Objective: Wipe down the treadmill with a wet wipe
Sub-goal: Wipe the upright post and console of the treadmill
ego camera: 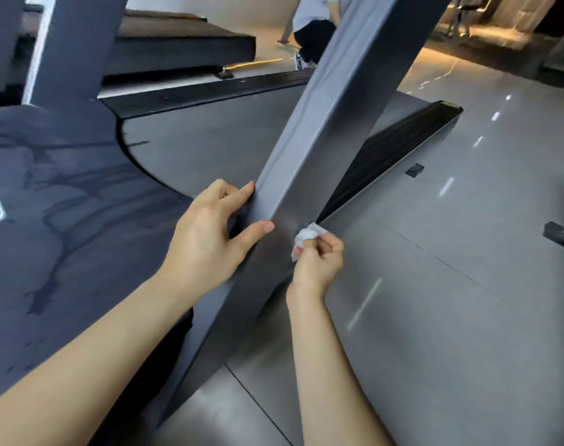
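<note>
**Two hands on one post, one wipe at work**

Two hands are yours to count, and both are at the slanted grey post (322, 130) of the treadmill. Your left hand (210, 233) braces it: the thumb lies across the near face and the fingertips hook round the far edge, so the hand is loosely curled about the post's corner. Your right hand (319, 255) is closed in a pinch on the one wet wipe (306, 235), which is bunched into a small white wad and pressed against the right face of the post, low down, just where the black side rail (393, 152) meets it.

You look to be in the middle of wiping the upright, working its lower right side. The next move, by my reading, calls for a firm stroke along that face while the left hand keeps the post steady, and the wad may need opening out, since so little of it touches the surface.

Beyond your hands lies the grey running deck (210, 136), with a dark curved cover (65, 194) to your left showing wet streaks. A second post (78, 43) rises at the upper left, making two uprights in sight. Further off stands one more treadmill (177, 40), and one other person (313, 24) crouches on the shiny floor (467, 252) behind it.
</note>
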The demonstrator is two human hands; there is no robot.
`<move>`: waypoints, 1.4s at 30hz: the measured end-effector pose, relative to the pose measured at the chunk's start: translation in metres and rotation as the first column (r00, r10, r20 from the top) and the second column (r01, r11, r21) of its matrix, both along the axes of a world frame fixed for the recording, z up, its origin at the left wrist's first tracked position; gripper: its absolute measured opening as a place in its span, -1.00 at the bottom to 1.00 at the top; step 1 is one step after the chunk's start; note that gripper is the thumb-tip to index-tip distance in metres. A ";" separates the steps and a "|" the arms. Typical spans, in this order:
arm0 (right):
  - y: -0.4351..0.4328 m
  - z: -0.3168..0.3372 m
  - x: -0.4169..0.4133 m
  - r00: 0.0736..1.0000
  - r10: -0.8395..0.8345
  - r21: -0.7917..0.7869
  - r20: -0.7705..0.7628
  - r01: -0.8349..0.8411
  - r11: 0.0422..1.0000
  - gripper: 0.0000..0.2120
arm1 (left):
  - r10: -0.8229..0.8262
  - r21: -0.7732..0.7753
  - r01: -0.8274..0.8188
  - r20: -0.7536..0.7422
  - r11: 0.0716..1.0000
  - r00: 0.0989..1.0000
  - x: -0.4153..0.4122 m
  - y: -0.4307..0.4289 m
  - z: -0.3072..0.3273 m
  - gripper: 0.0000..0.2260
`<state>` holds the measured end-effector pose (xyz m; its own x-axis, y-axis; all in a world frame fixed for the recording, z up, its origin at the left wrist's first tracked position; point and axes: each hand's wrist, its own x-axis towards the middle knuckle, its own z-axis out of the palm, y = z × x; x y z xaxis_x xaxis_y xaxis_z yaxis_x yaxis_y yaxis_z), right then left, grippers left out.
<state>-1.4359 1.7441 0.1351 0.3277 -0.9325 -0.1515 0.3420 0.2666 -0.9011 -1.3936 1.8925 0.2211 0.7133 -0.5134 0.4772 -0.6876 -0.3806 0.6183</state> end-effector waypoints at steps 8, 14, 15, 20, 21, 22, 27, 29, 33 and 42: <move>0.008 -0.027 0.004 0.996 0.029 -0.047 0.087 -0.025 0.999 -0.77 | 0.040 -0.013 -0.040 0.062 0.999 0.997 0.005 -0.003 -0.008 -0.36; -0.068 0.087 0.023 0.993 0.042 -0.360 0.109 0.000 0.933 -0.91 | 0.064 -0.014 -0.064 0.002 0.998 0.998 -0.003 -0.004 -0.004 -0.34; -0.070 0.092 0.022 0.991 0.050 -0.385 0.121 0.001 0.923 -0.85 | 0.065 -0.014 -0.065 -0.002 0.998 0.998 -0.002 -0.004 -0.003 -0.34; 0.001 0.004 -0.002 0.995 0.038 -0.421 0.088 0.002 0.907 -0.75 | 0.065 -0.085 -0.066 -0.018 0.994 0.998 0.000 -0.007 -0.008 -0.41; 0.022 -0.021 -0.010 0.997 0.056 -0.397 0.061 -0.027 0.917 -0.76 | 0.066 -0.101 -0.068 -0.028 0.993 0.997 0.000 -0.009 -0.009 -0.43; 0.041 -0.039 -0.019 0.995 0.087 -0.369 0.046 -0.064 0.927 -0.76 | 0.070 -0.107 -0.074 -0.038 0.991 0.997 -0.001 -0.009 -0.009 -0.44; 0.022 -0.002 -0.023 0.993 0.113 -0.429 0.045 -0.083 0.899 -0.75 | 0.061 -0.071 -0.067 -0.086 0.995 0.994 -0.004 -0.006 -0.004 -0.39; -0.017 0.045 -0.003 0.993 0.059 -0.458 0.101 -0.006 0.889 -0.71 | 0.067 -0.077 -0.074 -0.095 0.994 0.993 -0.005 -0.006 -0.003 -0.43; -0.047 0.075 0.020 0.984 0.074 -0.438 0.164 0.006 0.899 -0.81 | 0.091 -0.048 -0.095 -0.072 0.994 0.993 -0.008 -0.006 -0.001 -0.45; 0.055 -0.023 -0.035 0.964 0.263 -0.497 0.049 -0.205 0.844 -0.77 | 0.056 -0.060 -0.066 -0.154 0.996 0.986 -0.005 -0.004 0.005 -0.46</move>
